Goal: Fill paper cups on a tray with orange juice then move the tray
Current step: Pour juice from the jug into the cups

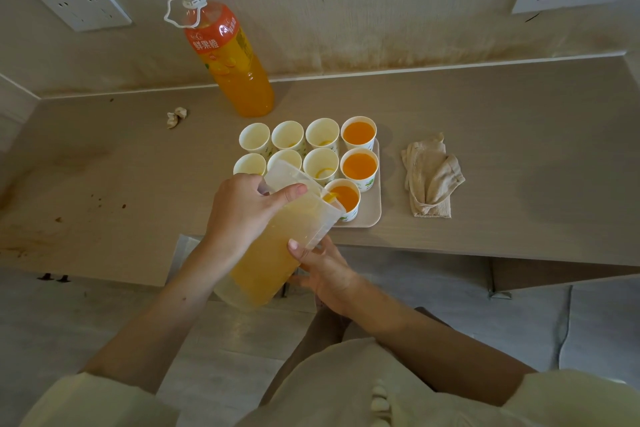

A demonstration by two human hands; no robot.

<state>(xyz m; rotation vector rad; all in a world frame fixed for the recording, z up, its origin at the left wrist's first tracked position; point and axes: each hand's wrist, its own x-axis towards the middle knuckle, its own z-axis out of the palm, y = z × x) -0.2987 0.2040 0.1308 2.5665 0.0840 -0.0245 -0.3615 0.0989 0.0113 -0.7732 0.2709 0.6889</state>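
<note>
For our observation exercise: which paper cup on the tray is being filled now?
The nearest paper cup in the right-hand column: the tilted pitcher pours juice into it. The two behind it are full; the others look nearly empty.

A home room: beige counter (485, 149), 2 wall sockets (85, 7), grey floor (606, 322).

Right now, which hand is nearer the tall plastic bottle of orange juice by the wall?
Left. The left hand grips the top of the tilted clear plastic pitcher, in front of the bottle. The right hand props the pitcher's lower side, farther from the bottle, toward the person.
</note>
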